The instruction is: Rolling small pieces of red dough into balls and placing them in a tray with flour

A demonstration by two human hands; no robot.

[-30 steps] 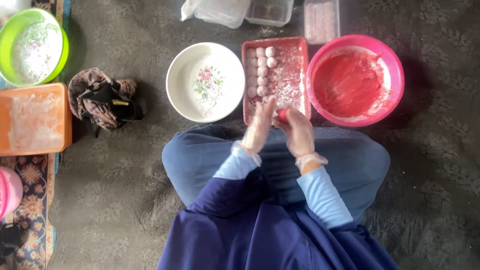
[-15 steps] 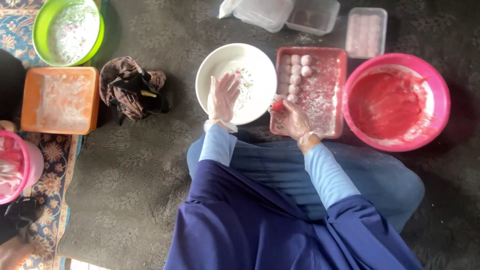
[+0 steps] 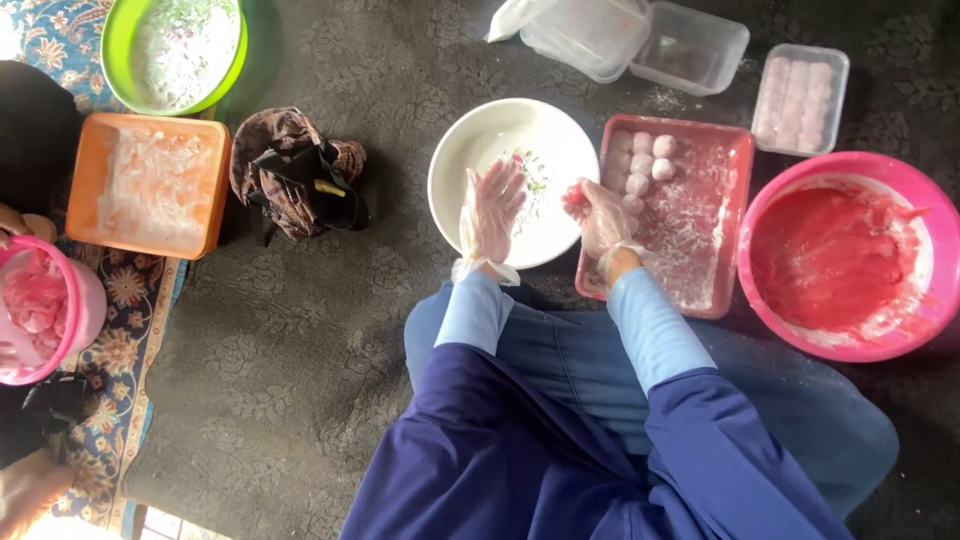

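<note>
Dark grey carpet [image 3: 300,330] covers the floor, everything sits on it. Person seated, blue sleeves, clear plastic gloves on both hands. Pink basin [image 3: 850,255] far right, full of red batter. Red tray [image 3: 715,215] just left of it, floured, a few pale pink dough balls [image 3: 645,160] in its upper-left corner. White bowl [image 3: 520,150] with a flower print sits just left of the tray, near touching.

Left hand [image 3: 490,210] hovers flat over the bowl — fingers spread, palm open, holding nothing. Right hand [image 3: 598,215] is over the tray's left edge, fingers curled shut on a small red dough piece [image 3: 573,193] at the fingertips.

Orange tray [image 3: 150,185] at left, white flour inside; green bowl [image 3: 180,50] above it, also floured. Brown cloth bundle [image 3: 295,170] lies between orange tray and white bowl. Clear plastic boxes [image 3: 640,40] at top — one smaller box [image 3: 800,95] to their right holds rows of pale balls. Pink bucket [image 3: 45,310] at far left edge, pink stuff inside, another person's hand [image 3: 25,490] at bottom-left corner.
</note>
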